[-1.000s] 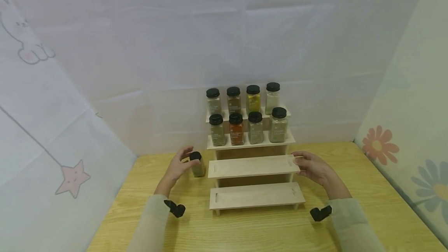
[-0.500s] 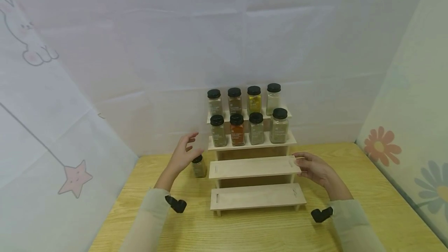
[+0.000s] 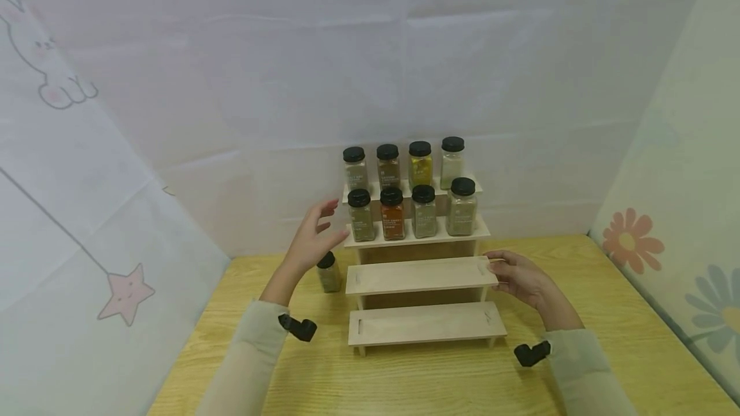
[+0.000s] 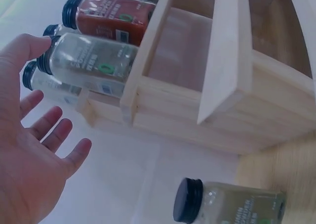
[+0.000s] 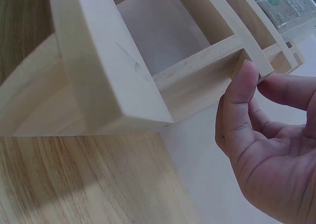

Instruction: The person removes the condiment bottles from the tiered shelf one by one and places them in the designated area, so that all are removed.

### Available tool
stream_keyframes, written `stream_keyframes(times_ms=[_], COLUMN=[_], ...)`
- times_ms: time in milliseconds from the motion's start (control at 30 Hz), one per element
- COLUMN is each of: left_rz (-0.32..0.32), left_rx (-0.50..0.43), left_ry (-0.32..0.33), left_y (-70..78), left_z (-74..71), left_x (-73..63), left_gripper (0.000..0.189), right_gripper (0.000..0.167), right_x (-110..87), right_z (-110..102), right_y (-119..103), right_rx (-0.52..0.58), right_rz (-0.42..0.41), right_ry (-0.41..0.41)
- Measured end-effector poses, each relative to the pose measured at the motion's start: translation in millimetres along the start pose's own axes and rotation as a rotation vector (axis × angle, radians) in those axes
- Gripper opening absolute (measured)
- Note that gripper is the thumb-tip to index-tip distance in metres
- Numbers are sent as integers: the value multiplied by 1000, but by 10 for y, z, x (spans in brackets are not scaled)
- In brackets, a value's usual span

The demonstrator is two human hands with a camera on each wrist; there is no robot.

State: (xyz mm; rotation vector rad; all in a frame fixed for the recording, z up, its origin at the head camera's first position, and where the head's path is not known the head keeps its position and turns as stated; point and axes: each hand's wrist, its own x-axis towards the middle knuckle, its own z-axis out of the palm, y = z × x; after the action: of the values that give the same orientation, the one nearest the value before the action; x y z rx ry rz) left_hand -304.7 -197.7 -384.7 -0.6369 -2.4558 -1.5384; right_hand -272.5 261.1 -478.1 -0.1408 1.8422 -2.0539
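Note:
A four-tier wooden rack (image 3: 422,277) carries black-lidded spice jars on its two upper shelves. My left hand (image 3: 309,242) is raised at the rack's left side, fingers spread and holding nothing. Its thumb overlaps the lid of the leftmost jar (image 4: 91,61) on the second shelf from the top in the left wrist view. Below that hand, a loose spice jar (image 3: 329,275) stands upright on the table. At the rack's right, the thumb and fingers of my right hand (image 3: 523,281) pinch the end of the second shelf from the bottom (image 5: 247,61).
Among the shelved jars are one with red spice (image 3: 392,220) and one with yellow contents (image 3: 420,169). The two lower shelves bear no jars. A pale cloth (image 3: 277,82) hangs behind the wooden table (image 3: 428,377), and patterned sheets flank it.
My left hand has risen from beside the loose jar toward the leftmost jar on the second shelf from the top. My right hand keeps its hold on the rack. The view shifted slightly.

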Motion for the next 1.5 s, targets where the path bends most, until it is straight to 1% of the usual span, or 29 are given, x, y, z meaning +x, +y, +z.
stream_keyframes(times_ms=[200,400,533,800,900,1000,1133,1333,1500], left_rz=[15,27,23,11,8,-12,-23,-15,-25], left_rx=[1,-35,-65,-58,-77,-97,-126,-117,-111], left_ry=[6,0,2,16,19,22,25,34,37], left_y=[97,157,163,146,127,132,146,117,114], left_z=[50,95,112,159,176,196,213,234,257], left_x=[69,126,156,219,240,256,279,311,334], left_gripper=[73,75,75,73,72,73,75,72,68], right_gripper=[62,65,65,64,66,66,64,64,63], right_x=[-10,-4,-5,-2,1,-10,-26,-33,-37], right_z=[8,6,2,1,-1,3,10,13,29], right_y=[-13,-22,-27,-18,-15,-23,-42,-47,-54], right_rx=[-4,-2,-9,-23,-24,-21,-19,-30,-31], right_rz=[3,6,9,11,15,12,11,11,20], right_ry=[2,-6,-6,-5,-1,-5,-6,-3,9])
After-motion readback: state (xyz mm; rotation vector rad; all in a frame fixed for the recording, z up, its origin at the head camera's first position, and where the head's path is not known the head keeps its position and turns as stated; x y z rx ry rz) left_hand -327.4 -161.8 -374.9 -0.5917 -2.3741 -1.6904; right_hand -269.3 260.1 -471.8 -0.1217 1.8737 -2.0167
